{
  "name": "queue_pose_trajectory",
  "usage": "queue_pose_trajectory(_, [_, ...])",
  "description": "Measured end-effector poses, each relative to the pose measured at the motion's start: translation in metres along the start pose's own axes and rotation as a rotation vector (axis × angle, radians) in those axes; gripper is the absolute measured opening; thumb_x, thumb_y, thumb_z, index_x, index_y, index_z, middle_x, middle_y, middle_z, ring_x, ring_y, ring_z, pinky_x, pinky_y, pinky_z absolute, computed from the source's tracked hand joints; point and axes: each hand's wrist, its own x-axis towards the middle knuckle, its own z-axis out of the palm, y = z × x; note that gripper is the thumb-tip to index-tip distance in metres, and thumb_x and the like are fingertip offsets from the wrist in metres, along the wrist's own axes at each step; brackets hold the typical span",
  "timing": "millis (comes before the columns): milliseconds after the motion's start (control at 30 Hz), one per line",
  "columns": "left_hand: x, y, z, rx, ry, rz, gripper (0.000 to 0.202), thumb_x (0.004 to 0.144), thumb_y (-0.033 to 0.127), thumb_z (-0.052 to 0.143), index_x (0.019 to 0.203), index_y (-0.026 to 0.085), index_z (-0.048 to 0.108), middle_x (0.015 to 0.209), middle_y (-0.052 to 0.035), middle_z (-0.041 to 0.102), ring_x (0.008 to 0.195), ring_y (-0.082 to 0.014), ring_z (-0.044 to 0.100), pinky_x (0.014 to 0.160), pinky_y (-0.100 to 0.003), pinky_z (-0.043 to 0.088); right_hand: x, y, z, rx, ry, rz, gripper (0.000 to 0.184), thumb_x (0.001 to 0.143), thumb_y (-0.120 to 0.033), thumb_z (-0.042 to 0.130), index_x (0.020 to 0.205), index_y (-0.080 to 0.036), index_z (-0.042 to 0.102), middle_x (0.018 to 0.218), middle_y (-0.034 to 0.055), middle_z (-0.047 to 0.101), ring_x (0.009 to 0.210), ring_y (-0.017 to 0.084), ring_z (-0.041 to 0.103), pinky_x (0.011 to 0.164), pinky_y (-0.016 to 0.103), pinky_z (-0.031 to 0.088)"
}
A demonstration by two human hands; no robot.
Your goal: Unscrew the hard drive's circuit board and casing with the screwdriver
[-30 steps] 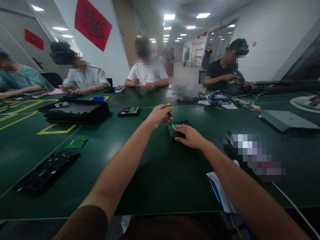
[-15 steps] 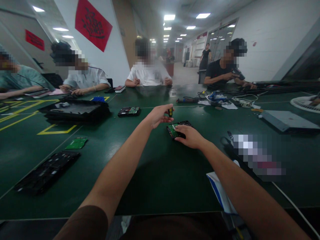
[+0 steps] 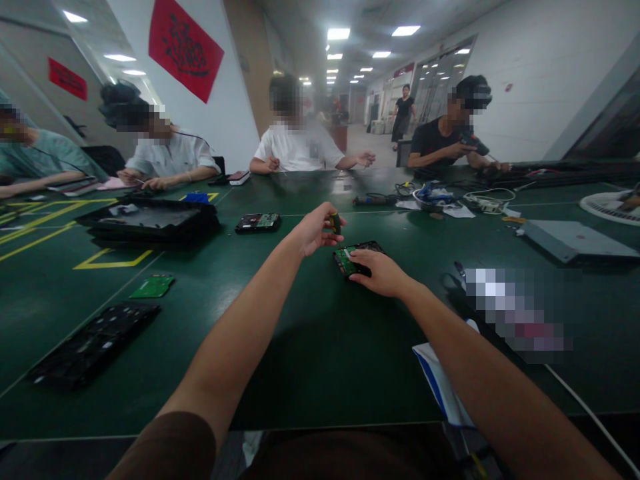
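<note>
Single head cam, above near side of green tbl (image 3: 310, 373), fwd/down view across to far aisle (image 3: 363, 141)

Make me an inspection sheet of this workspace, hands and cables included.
Surface: glossy dark green tabletop, yellow line markings.
Job items: yellow and black screwdriver; green circuit board in black housing.
Clutter: stacked black trays; flat black plastic frame; grey metal box.
Hands: left hand holds the screwdriver, tip contact unclear; right hand rests on the board and housing.
Cables: white cable, near right; looped white cable, farther back.
Surroundings: people seated opposite; red paper sign on white pillar.
</note>
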Motion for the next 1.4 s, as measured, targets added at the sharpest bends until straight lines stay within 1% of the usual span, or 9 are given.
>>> queue_pose_trajectory(133, [-0.003, 0.001, 0.002, 0.030, 0.011, 0.027, 0.029, 0.084, 0.041, 0.055, 0.089, 0.015, 0.068, 0.087, -0.0121, 0.072, 0.058, -0.0170, 0.067, 0.050, -0.026, 0.049, 0.000, 0.000, 0.000, -0.010, -0.003, -0.002, 0.047, 0.090, -0.041, 0.070, 0.132, -0.019, 0.068, 0.140, 0.0139, 0.065, 0.132, 0.031, 0.059, 0.117, 0.052, 0.043])
queue_pose_trajectory(300, [-0.006, 0.002, 0.004, -0.043, -0.030, -0.032, 0.024, 0.083, 0.039, 0.058, 0.086, 0.017, 0.064, 0.088, -0.0134, 0.074, 0.065, -0.0196, 0.070, 0.055, -0.028, 0.052, 0.000, 0.000, 0.000, -0.021, -0.005, -0.002, 0.051, 0.089, -0.041, 0.071, 0.133, -0.015, 0.067, 0.140, 0.0158, 0.064, 0.131, 0.031, 0.060, 0.117, 0.049, 0.043])
queue_pose_trajectory(467, [-0.007, 0.004, 0.004, 0.041, 0.069, 0.039, 0.026, 0.085, 0.039, 0.058, 0.087, 0.015, 0.068, 0.081, -0.0105, 0.070, 0.057, -0.0149, 0.065, 0.049, -0.024, 0.045, 0.000, 0.001, 0.001, -0.024, -0.003, -0.001, 0.049, 0.090, -0.042, 0.071, 0.132, -0.017, 0.068, 0.141, 0.0134, 0.064, 0.133, 0.031, 0.059, 0.118, 0.051, 0.042])
queue_pose_trajectory(767, [-0.006, 0.000, 0.009, -0.059, 0.021, 0.025, 0.024, 0.087, 0.041, 0.061, 0.095, 0.018, 0.058, 0.096, -0.0131, 0.075, 0.070, -0.0193, 0.073, 0.059, -0.027, 0.053, 0.000, 0.000, 0.000, -0.006, 0.000, 0.000, 0.049, 0.090, -0.042, 0.070, 0.133, -0.018, 0.068, 0.140, 0.0145, 0.064, 0.132, 0.032, 0.059, 0.117, 0.052, 0.043])
queue_pose_trajectory(933, [-0.005, 0.001, 0.009, 0.053, 0.076, 0.086, 0.024, 0.087, 0.038, 0.060, 0.091, 0.015, 0.066, 0.090, -0.0112, 0.072, 0.058, -0.0140, 0.067, 0.051, -0.023, 0.046, 0.001, 0.001, 0.001, -0.024, -0.008, 0.006, 0.048, 0.090, -0.043, 0.070, 0.132, -0.019, 0.068, 0.140, 0.0130, 0.065, 0.132, 0.031, 0.059, 0.118, 0.051, 0.042])
queue_pose_trajectory(1033, [-0.006, 0.001, 0.011, 0.079, 0.030, 0.094, 0.025, 0.086, 0.038, 0.061, 0.093, 0.015, 0.067, 0.092, -0.0103, 0.072, 0.059, -0.0144, 0.068, 0.051, -0.024, 0.047, 0.001, 0.000, 0.001, -0.042, -0.008, 0.008, 0.049, 0.091, -0.043, 0.069, 0.133, -0.019, 0.068, 0.141, 0.0132, 0.064, 0.132, 0.031, 0.059, 0.117, 0.051, 0.043])
queue_pose_trajectory(1167, [-0.005, -0.001, 0.012, -0.021, -0.061, 0.008, 0.024, 0.085, 0.040, 0.060, 0.093, 0.017, 0.062, 0.095, -0.0113, 0.074, 0.062, -0.0160, 0.069, 0.053, -0.025, 0.049, 0.001, 0.000, 0.001, -0.033, 0.003, -0.005, 0.049, 0.090, -0.042, 0.070, 0.133, -0.017, 0.068, 0.140, 0.0147, 0.065, 0.132, 0.031, 0.059, 0.117, 0.051, 0.043])
queue_pose_trajectory(1267, [-0.003, -0.001, 0.009, -0.060, -0.007, -0.014, 0.024, 0.085, 0.042, 0.060, 0.090, 0.018, 0.060, 0.092, -0.0118, 0.075, 0.061, -0.0156, 0.068, 0.052, -0.024, 0.047, 0.001, 0.000, 0.001, -0.020, 0.002, -0.005, 0.049, 0.090, -0.042, 0.071, 0.132, -0.018, 0.068, 0.139, 0.0142, 0.065, 0.131, 0.031, 0.060, 0.117, 0.050, 0.043])
queue_pose_trajectory(1400, [-0.002, -0.001, 0.006, 0.032, 0.087, 0.056, 0.027, 0.085, 0.043, 0.058, 0.087, 0.017, 0.066, 0.086, -0.0096, 0.071, 0.055, -0.0133, 0.064, 0.047, -0.023, 0.042, 0.000, 0.001, 0.001, -0.016, 0.001, 0.001, 0.049, 0.090, -0.042, 0.071, 0.132, -0.019, 0.068, 0.139, 0.0139, 0.065, 0.131, 0.031, 0.060, 0.117, 0.050, 0.043])
